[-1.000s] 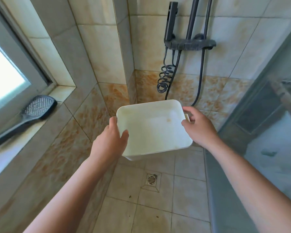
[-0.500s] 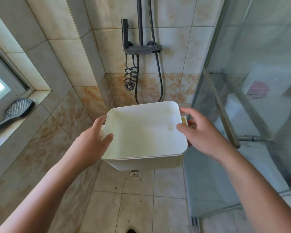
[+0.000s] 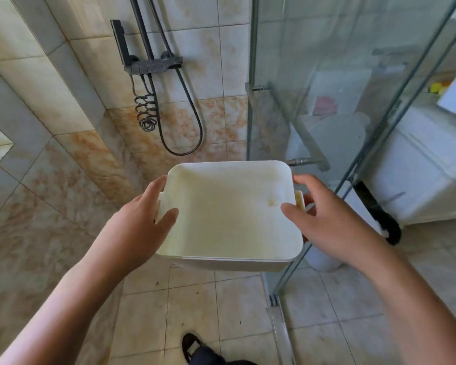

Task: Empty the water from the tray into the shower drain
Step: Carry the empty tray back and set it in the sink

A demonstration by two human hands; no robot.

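Observation:
A white rectangular tray (image 3: 229, 212) with rounded corners is held level in front of me, above the shower floor. Its inside looks pale and bare, with a small yellowish mark near the right side; I see no pool of water in it. My left hand (image 3: 137, 219) grips its left edge, thumb over the rim. My right hand (image 3: 324, 219) holds the right edge at a small side handle. The floor drain is hidden, probably beneath the tray.
A dark shower mixer (image 3: 153, 65) with hoses hangs on the tiled back wall. A glass shower screen (image 3: 313, 75) and its metal frame stand close on the right. My dark shoe (image 3: 192, 346) rests on the beige floor tiles (image 3: 190, 306) below.
The view has swung right and backed away: the window sill with the shower head has left the frame and the drain has slipped under the tray. Both hands keep their hold.

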